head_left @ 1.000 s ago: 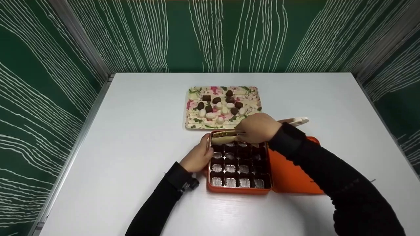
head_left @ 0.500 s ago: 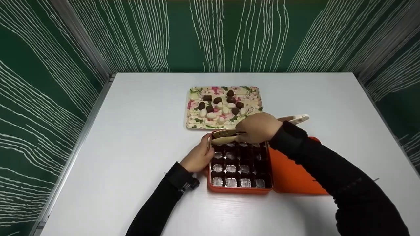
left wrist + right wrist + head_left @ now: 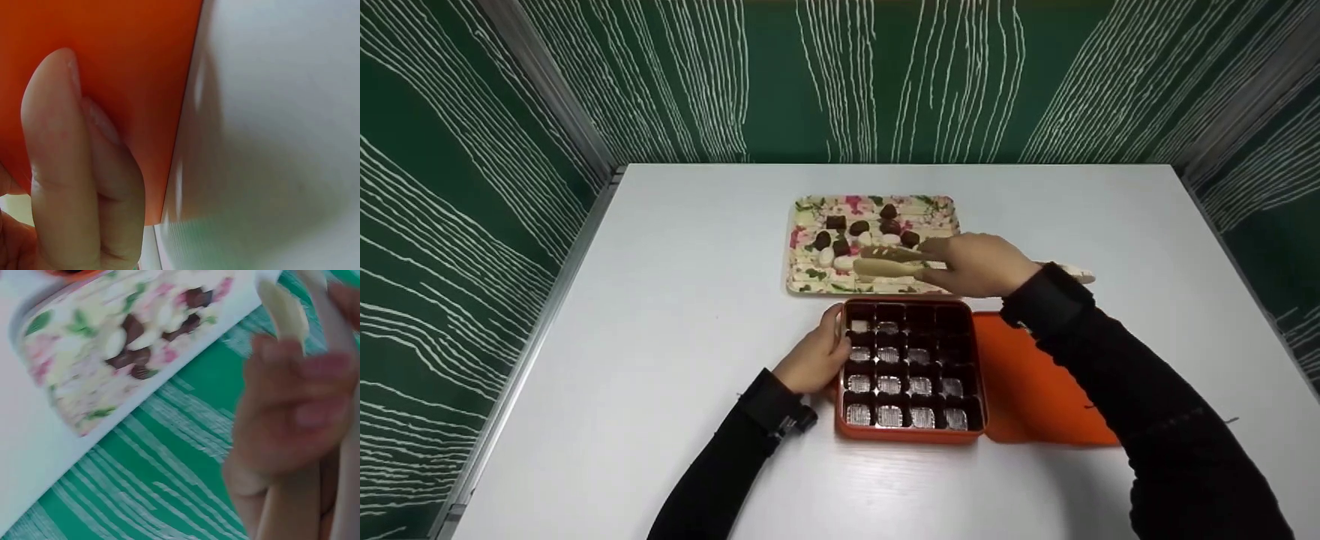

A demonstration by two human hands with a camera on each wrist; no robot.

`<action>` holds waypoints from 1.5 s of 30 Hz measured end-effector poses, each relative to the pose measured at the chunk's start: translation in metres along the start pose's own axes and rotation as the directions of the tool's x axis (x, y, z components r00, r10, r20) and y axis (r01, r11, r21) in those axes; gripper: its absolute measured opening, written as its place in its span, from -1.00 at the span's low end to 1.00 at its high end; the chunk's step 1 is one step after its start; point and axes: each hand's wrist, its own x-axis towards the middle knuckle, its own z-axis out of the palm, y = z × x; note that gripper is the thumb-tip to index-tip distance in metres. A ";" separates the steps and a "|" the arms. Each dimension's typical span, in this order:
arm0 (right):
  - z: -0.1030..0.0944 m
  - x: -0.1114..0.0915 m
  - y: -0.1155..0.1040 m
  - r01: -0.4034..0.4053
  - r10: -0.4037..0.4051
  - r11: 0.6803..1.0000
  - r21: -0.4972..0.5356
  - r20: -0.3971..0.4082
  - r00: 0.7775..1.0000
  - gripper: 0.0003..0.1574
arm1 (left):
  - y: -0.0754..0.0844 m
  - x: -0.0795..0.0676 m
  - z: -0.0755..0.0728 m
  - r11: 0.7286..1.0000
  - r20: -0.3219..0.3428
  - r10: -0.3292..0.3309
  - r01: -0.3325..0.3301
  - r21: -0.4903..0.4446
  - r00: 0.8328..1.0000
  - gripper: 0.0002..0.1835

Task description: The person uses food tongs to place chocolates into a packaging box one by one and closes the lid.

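My right hand [image 3: 979, 264] grips a pair of pale tongs [image 3: 889, 268] over the floral tray [image 3: 802, 279]. The tong ends stand apart, with nothing seen between them, and cover some of the chocolates. On the tray lie several dark chocolates [image 3: 859, 227] and white chocolates [image 3: 844, 263]. My left hand [image 3: 811, 358] holds the left wall of the orange box [image 3: 911, 435], thumb at its rim. In the left wrist view, fingers [image 3: 62, 157] press the box's outer side [image 3: 129, 67]. A small pale piece [image 3: 860, 326] shows in the box's far-left compartment.
Right of the box lies a flat orange lid [image 3: 1035, 390], partly under my right forearm. A dark divided insert [image 3: 904, 371] fills the box. Green walls with white lines [image 3: 780, 82] border the white table [image 3: 690, 247] at the back and sides.
My right hand has lifted the tongs out of the box's far-left corner and moved them away from me and right, over the tray. The left hand stays on the box.
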 end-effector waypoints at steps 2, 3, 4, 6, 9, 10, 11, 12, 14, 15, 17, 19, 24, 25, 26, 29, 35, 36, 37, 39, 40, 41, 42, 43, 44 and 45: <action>0.006 0.001 0.006 -0.042 0.042 0.999 -0.010 -0.049 0.998 -0.42 | 0.001 0.000 0.000 1.000 0.002 -0.005 0.005 -0.001 1.000 -0.29; 0.010 0.001 0.008 -0.065 0.064 0.998 -0.019 -0.062 0.996 -0.40 | 0.001 0.000 -0.001 1.000 0.004 -0.008 0.008 0.002 1.000 -0.29; 0.014 0.002 0.010 -0.083 0.081 0.996 -0.026 -0.068 0.994 -0.38 | 0.001 0.000 -0.001 1.000 0.005 -0.008 0.008 0.000 1.000 -0.29; 0.022 0.004 0.013 -0.115 0.112 0.993 -0.034 -0.072 0.991 -0.38 | 0.001 0.000 -0.001 1.000 0.007 -0.010 0.010 -0.006 1.000 -0.29; 0.033 0.009 0.017 -0.119 0.116 0.991 -0.053 -0.066 0.991 -0.40 | 0.001 0.000 -0.001 1.000 0.011 -0.012 0.012 -0.006 1.000 -0.29; 0.037 0.011 0.017 -0.115 0.111 0.992 -0.059 -0.063 0.992 -0.40 | 0.000 0.000 -0.001 1.000 0.011 -0.007 0.008 -0.011 1.000 -0.29; 0.040 0.013 0.018 -0.114 0.110 0.992 -0.063 -0.058 0.992 -0.40 | 0.000 0.000 -0.001 1.000 0.011 -0.002 0.003 -0.012 1.000 -0.29; 0.042 0.014 0.018 -0.111 0.107 0.991 -0.070 -0.055 0.993 -0.41 | 0.000 0.000 -0.001 1.000 0.012 0.003 -0.003 -0.012 1.000 -0.29; 0.046 0.017 0.017 -0.114 0.111 0.991 -0.074 -0.044 0.993 -0.41 | 0.000 0.000 -0.001 1.000 0.011 0.018 -0.018 -0.011 1.000 -0.30; 0.047 0.018 0.016 -0.117 0.114 0.990 -0.077 -0.042 0.993 -0.42 | 0.000 0.000 0.000 1.000 0.009 0.027 -0.026 -0.014 1.000 -0.30; 0.049 0.020 0.015 -0.129 0.125 0.988 -0.082 -0.045 0.991 -0.43 | 0.000 0.000 0.000 0.999 0.006 0.038 -0.038 -0.013 0.999 -0.31; 0.050 0.021 0.015 -0.128 0.123 0.987 -0.098 -0.060 0.991 -0.45 | 0.000 0.000 0.000 0.999 0.002 0.040 -0.040 -0.010 0.999 -0.31; 0.054 0.019 0.015 -0.106 0.096 0.988 -0.115 -0.091 0.991 -0.48 | 0.001 -0.001 0.001 1.000 -0.005 0.029 -0.029 -0.003 1.000 -0.31; 0.055 0.019 0.015 -0.104 0.094 0.989 -0.108 -0.091 0.991 -0.49 | 0.001 -0.001 0.001 1.000 -0.005 0.027 -0.027 -0.007 1.000 -0.31; 0.056 0.018 0.016 -0.099 0.089 0.990 -0.105 -0.096 0.991 -0.51 | 0.001 -0.001 0.001 1.000 -0.004 0.025 -0.025 -0.008 1.000 -0.31; 0.058 0.018 0.017 -0.087 0.077 0.992 -0.096 -0.106 0.991 -0.55 | 0.001 -0.002 0.002 1.000 -0.002 0.021 -0.021 -0.010 1.000 -0.31; 0.057 0.015 0.022 -0.073 0.066 0.996 -0.060 -0.112 0.992 -0.55 | 0.000 -0.001 0.003 1.000 0.006 0.005 -0.005 -0.015 1.000 -0.31; 0.056 0.014 0.023 -0.069 0.062 0.996 -0.056 -0.119 0.991 -0.57 | 0.000 -0.001 0.002 1.000 0.007 0.001 -0.001 -0.014 1.000 -0.30; 0.055 0.012 0.023 -0.065 0.058 0.997 -0.052 -0.127 0.990 -0.58 | 0.000 0.000 0.002 1.000 0.008 -0.002 0.002 -0.012 1.000 -0.30; 0.052 0.009 0.024 -0.061 0.055 0.997 -0.039 -0.139 0.989 -0.61 | 0.000 0.000 0.001 1.000 0.009 -0.001 0.002 -0.011 1.000 -0.30; 0.050 0.007 0.024 -0.062 0.057 0.998 -0.032 -0.141 0.988 -0.62 | 0.000 0.000 0.001 1.000 0.010 0.007 -0.007 -0.008 1.000 -0.30; 0.047 0.004 0.024 -0.064 0.060 0.998 -0.022 -0.142 0.988 -0.60 | 0.000 0.000 0.001 1.000 0.010 0.017 -0.017 -0.006 1.000 -0.30; 0.044 0.000 0.024 -0.065 0.063 0.998 -0.011 -0.144 0.988 -0.58 | 0.000 0.000 0.000 1.000 0.010 0.025 -0.025 -0.005 1.000 -0.31; 0.041 -0.003 0.025 -0.068 0.067 0.998 -0.002 -0.144 0.987 -0.55 | 0.000 0.000 0.000 0.999 0.010 0.035 -0.035 -0.004 0.999 -0.31; 0.038 -0.006 0.025 -0.069 0.069 0.998 0.009 -0.146 0.987 -0.53 | -0.001 0.000 0.000 0.999 0.010 0.043 -0.043 -0.002 0.999 -0.32; 0.035 -0.010 0.025 -0.069 0.071 0.997 0.019 -0.149 0.986 -0.50 | -0.002 0.000 0.000 0.999 0.008 0.051 -0.051 -0.001 0.999 -0.32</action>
